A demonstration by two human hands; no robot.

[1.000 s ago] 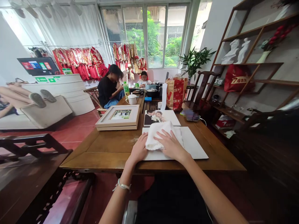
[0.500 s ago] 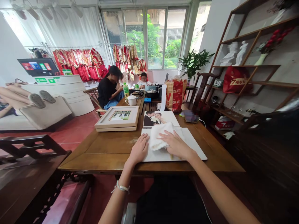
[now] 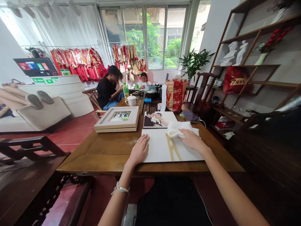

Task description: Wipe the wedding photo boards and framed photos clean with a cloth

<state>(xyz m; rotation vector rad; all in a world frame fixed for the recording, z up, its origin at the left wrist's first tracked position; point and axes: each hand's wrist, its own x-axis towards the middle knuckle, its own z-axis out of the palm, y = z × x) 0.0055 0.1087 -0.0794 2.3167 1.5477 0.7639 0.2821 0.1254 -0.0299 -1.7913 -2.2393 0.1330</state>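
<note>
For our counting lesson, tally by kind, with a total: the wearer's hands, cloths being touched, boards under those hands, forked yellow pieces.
Hands: 2 (left hand, right hand)
White cloth: 1
White board: 1
Forked yellow piece: 1
Total: 5

Window point(image 3: 145, 36): four panes, set in the far wall point(image 3: 158, 74); foliage point(image 3: 152, 37) is seen beyond, daylight is admitted. Curtain point(image 3: 72, 31): white, hung at left. Garments point(image 3: 77, 61): red and gold, hung in two groups. Desk point(image 3: 76, 99): curved, white, placed behind a pale sofa point(image 3: 45, 113). Floor point(image 3: 63, 138): red, laid in tiles. Counter point(image 3: 101, 150): brown wood, set at centre. Shelf point(image 3: 272, 83): wooden, ranged along the right wall point(image 3: 279, 106); a dark chair point(image 3: 203, 89) is placed beside it. Plant point(image 3: 195, 61): leafy, stood near the window.
</note>
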